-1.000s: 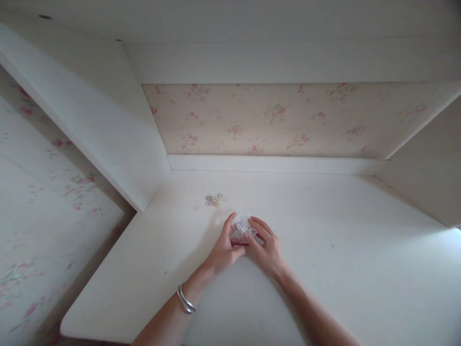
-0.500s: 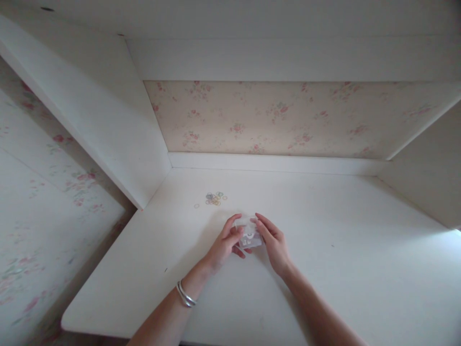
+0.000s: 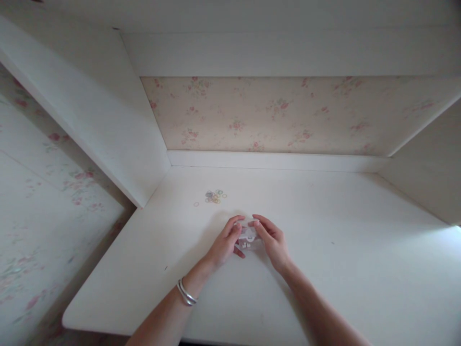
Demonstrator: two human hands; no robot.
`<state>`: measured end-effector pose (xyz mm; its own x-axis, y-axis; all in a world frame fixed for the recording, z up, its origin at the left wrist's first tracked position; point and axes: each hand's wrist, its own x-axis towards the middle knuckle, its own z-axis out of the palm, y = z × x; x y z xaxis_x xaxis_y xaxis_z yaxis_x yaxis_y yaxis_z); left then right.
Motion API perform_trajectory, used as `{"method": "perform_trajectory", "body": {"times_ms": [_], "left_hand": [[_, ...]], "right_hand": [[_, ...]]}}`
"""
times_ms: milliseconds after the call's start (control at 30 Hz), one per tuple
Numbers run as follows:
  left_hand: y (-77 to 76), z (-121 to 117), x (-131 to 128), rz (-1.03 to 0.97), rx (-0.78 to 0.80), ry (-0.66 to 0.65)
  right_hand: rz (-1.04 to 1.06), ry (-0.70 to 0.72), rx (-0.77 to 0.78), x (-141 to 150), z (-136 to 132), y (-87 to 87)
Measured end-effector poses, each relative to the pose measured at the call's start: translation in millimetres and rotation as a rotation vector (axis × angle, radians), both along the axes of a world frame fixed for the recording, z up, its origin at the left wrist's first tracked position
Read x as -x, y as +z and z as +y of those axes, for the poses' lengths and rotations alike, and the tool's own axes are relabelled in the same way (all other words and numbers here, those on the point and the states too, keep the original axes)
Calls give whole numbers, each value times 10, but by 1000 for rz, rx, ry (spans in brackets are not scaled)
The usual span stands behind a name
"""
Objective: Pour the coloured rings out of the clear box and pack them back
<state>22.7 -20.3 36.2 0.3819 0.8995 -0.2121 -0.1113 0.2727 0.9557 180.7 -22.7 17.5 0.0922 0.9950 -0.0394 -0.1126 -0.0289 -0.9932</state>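
Both left hand [image 3: 223, 247] and right hand [image 3: 275, 244] clamp the clear box [image 3: 248, 237] over the white desk [image 3: 360, 283], to the near right of the small rings [image 3: 210, 195]. Turned since a second ago, its white-marked face shows more plainly, suggesting the handling centres on that side. Marked face points up and nearward; long axis unclear behind the fingers.

- The left hand [image 3: 224, 246] curled inward, fingers bent.
- The right hand [image 3: 275, 244] faced it, fingers likewise bent.
- Both forearms [image 3: 317, 305] slanted inward from below.
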Motion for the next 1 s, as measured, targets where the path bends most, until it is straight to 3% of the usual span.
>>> {"method": "perform_trajectory", "body": {"times_ms": [567,1000], "left_hand": [[-44,19,-13,54,-29,15],[41,10,-5,63,12,4]], "right_hand": [[-33,-1,40,12,-2,54],[-147,-83,20,19,22,16]]}}
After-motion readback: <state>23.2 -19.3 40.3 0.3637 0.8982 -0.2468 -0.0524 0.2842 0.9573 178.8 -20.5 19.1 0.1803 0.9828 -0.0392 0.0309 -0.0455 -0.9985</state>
